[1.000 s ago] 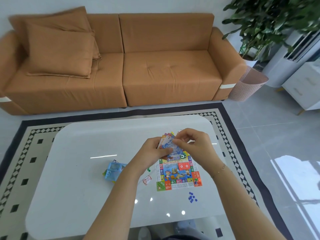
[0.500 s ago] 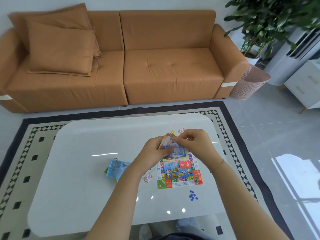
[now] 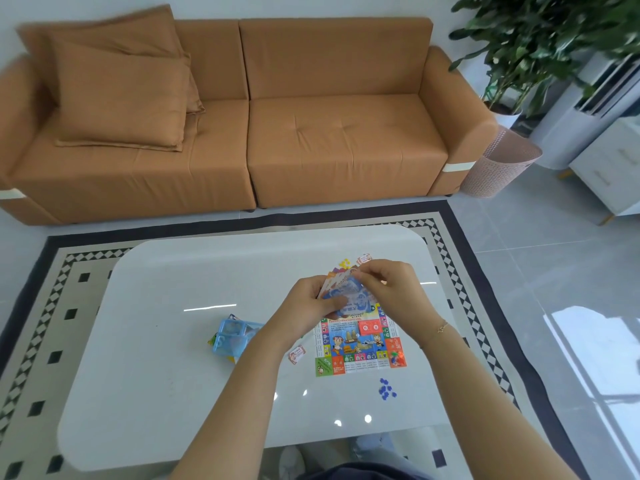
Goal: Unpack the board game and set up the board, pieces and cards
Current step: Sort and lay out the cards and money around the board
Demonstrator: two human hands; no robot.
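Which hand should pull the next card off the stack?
Probably the right hand. Its fingers already pinch the top edge of the fanned cards, while the left hand grips the stack from below and steadies it over the board.

Both forearms are bare, without sleeves. A thin gold chain bracelet [image 3: 442, 328] circles the right wrist. Dark clothing [image 3: 363, 472] shows below the bracelet.

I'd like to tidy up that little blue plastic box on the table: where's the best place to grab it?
Probably across its two long side walls, coming from above. The blue plastic box lies low on the white table, apart from the board, with bare tabletop on its left side; both hands are busy elsewhere.
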